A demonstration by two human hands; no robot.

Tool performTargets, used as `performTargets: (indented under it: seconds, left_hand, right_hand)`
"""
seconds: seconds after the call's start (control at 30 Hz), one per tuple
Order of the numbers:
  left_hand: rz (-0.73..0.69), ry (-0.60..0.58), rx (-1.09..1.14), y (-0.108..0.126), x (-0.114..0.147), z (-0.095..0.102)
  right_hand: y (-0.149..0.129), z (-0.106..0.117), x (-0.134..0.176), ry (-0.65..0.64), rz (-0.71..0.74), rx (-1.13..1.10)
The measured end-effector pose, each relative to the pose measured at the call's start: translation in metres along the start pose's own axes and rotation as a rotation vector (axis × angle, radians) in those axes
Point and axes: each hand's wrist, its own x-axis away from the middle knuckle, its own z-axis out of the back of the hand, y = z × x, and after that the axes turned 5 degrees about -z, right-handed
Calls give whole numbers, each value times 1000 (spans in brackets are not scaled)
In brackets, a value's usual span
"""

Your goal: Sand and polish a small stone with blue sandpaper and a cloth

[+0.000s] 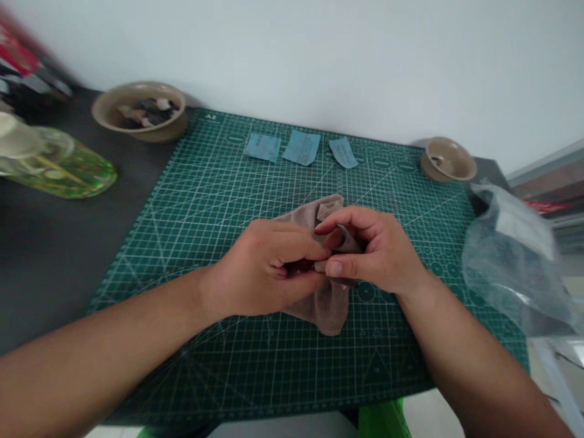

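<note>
Right hand: thumb and fingers pinching a small grey-brown piece, over a brown cloth lying on the green cutting mat. Left hand: thumb and fingertips drawn in at the same piece; contact hidden, can't tell if gripping. Clear plastic bag right, see-through bottle left. Beyond: three blue slips, small bowl right, larger bowl left, white wall.

And there it is, "A2", printed in white at the far left corner of the green cutting mat! Over to the three blue paper slips: dark print shows there, but it's too blurred to read.
</note>
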Motion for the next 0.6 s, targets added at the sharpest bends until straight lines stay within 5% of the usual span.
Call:
performTargets:
  seconds: [0.27,0.6]
  left_hand:
    - [-77,-92,-328,-17,7,-10]
    - [120,49,255,-5,-2,-2]
  right_hand:
    - [0,-7,-4,51,16,479]
    - [2,0,1,-66,-183,-205]
